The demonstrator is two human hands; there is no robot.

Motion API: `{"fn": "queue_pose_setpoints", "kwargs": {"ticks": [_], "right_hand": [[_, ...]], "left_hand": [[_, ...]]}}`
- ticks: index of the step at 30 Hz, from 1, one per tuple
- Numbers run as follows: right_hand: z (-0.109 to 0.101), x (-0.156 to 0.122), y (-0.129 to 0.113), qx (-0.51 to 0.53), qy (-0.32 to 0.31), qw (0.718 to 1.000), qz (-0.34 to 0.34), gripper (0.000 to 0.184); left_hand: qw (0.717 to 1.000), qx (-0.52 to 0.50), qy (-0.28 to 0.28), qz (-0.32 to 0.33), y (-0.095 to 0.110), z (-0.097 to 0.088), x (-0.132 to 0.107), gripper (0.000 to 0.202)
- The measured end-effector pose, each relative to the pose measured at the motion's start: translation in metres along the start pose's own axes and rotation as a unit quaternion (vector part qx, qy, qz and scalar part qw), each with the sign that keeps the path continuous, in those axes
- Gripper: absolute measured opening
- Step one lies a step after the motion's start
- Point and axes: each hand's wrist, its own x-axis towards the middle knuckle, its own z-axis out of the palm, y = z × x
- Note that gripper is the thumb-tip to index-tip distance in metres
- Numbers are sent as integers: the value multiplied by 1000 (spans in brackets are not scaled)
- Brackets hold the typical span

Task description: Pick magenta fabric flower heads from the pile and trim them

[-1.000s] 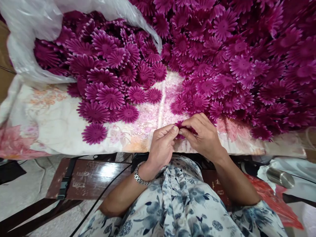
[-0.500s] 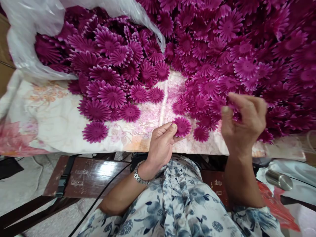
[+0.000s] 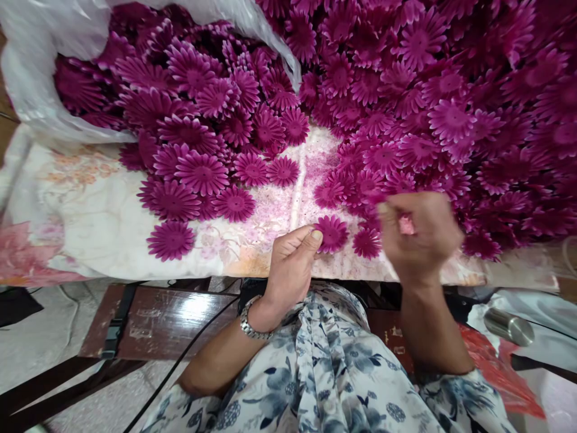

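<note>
The thumb and bent forefinger of the left hand are closed together on the left edge of a round, many-petalled magenta flower head, which looks like cloth. It lies just to the right of those fingertips, its face turned up; being round, it shows no long axis. The right hand is farther off on the right, with a single loose magenta flower head lying on the table between the two. That loose piece is nearer the right hand than the left.

The right hand is blurred, its thumb and fingers curled into a loop with a pink patch showing through. A purple smear sits at its tips, but I can't tell whether they meet, or whether they have hold of a petal or merely pass in front of the flowers behind.

Beyond it, a deep heap of magenta flower heads fills the far right. On the far left, a second heap of magenta flower heads spills from a translucent white plastic bag. Both rest on a pale cloth printed with flowers. A silver metal watch circles the left wrist.
</note>
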Motion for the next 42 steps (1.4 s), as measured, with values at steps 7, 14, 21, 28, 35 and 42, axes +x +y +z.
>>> {"fn": "queue_pose_setpoints", "kwargs": {"ticks": [7, 14, 21, 28, 35, 42], "right_hand": [[-4, 2, 5, -12, -46, 999, 16, 26], [20, -10, -40, 196, -190, 962, 5, 8], [0, -3, 0, -5, -45, 999, 24, 5], [-1, -3, -13, 22, -96, 995, 10, 13], [14, -5, -39, 141, -158, 977, -22, 8], [11, -7, -39, 101, -129, 986, -28, 7]], "left_hand": [[998, -49, -17, -44, 6, 7, 2, 28], [1000, -13, -14, -23, 0, 6, 1, 38], [1000, -13, -15, -7, 3, 1, -2, 37], [998, -36, -18, -41, 5, 7, 1, 32], [999, -6, -40, 16, 0, 7, 2, 38], [998, 31, -41, 36, -6, 2, 4, 23]]}}
